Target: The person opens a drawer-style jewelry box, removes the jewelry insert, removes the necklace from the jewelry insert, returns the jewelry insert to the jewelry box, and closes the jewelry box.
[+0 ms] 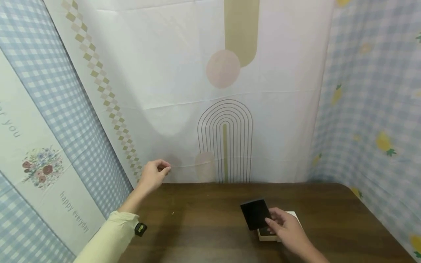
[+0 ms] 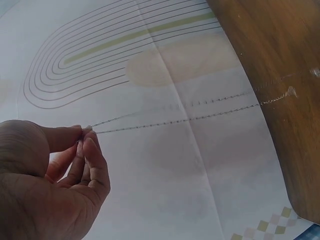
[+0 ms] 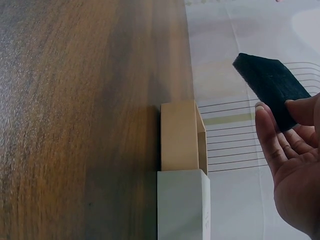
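Note:
My left hand (image 1: 154, 174) is raised above the far left of the table, its thumb and fingertips pinching a thin silver chain necklace (image 2: 170, 122). Two strands hang from the fingers, and a small shiny piece (image 2: 291, 91) shows at their lower end. A thin square black foam pad (image 1: 254, 214) is held between the thumb and fingers of my right hand (image 1: 289, 228). Below that hand lies a small box with a tan tray (image 3: 179, 135) partly out of its white sleeve (image 3: 180, 205). In the head view the pad and hand hide much of the box.
The brown wooden table (image 1: 210, 237) ends at a white patterned cloth (image 1: 171, 73) hanging behind it. Blue checked cloths (image 1: 371, 91) hang at both sides. A dark band with a small device (image 1: 140, 229) is at my left wrist.

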A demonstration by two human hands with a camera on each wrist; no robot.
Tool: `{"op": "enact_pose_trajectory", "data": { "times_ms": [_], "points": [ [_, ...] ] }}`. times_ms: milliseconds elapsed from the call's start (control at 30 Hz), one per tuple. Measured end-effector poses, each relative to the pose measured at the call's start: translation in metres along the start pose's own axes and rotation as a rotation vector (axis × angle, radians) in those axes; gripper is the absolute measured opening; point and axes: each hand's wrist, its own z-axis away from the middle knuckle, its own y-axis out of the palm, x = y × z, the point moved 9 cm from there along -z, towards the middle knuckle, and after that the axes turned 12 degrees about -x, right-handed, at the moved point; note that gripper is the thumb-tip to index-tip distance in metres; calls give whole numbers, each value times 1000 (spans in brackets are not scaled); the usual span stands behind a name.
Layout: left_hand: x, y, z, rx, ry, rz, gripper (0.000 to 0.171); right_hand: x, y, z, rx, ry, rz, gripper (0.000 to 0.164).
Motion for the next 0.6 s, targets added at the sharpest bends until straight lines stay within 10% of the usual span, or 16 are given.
{"op": "enact_pose_trajectory", "data": {
  "times_ms": [600],
  "points": [
    [22, 14, 6, 52, -21, -60, 14, -4, 2, -1, -9, 56, 30, 36]
  ]
}}
